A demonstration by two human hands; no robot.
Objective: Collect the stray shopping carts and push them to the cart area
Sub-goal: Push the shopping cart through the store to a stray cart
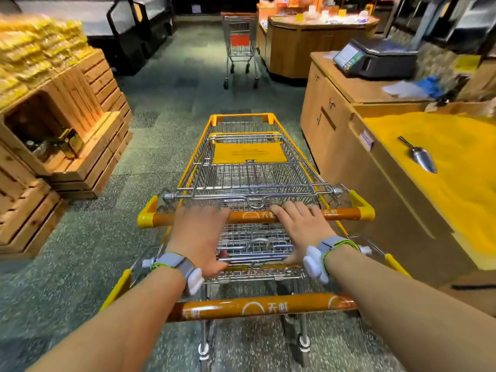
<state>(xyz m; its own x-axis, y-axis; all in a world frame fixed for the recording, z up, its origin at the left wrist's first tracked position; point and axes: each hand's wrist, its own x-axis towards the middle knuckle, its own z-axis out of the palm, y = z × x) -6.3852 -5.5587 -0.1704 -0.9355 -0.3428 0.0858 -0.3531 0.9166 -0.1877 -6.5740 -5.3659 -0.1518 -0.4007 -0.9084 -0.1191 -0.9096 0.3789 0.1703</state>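
Two yellow-trimmed wire shopping carts are nested in front of me. The front cart point(247, 167) has an orange handle bar point(252, 216); the rear cart's orange handle point(257, 307) lies under my forearms. My left hand point(198, 234) and my right hand point(300, 226) both grip the front cart's handle bar, fingers curled over it. Both wrists wear grey bands. A third cart point(240, 47) with a red panel stands alone farther down the aisle, next to a wooden counter.
Wooden crate displays point(67, 135) with yellow goods line the left. On the right stand a wooden counter point(332, 103) with a scale point(375, 57) and a bin of yellow grain point(442, 157) with a metal scoop. The aisle floor point(174, 89) runs ahead.
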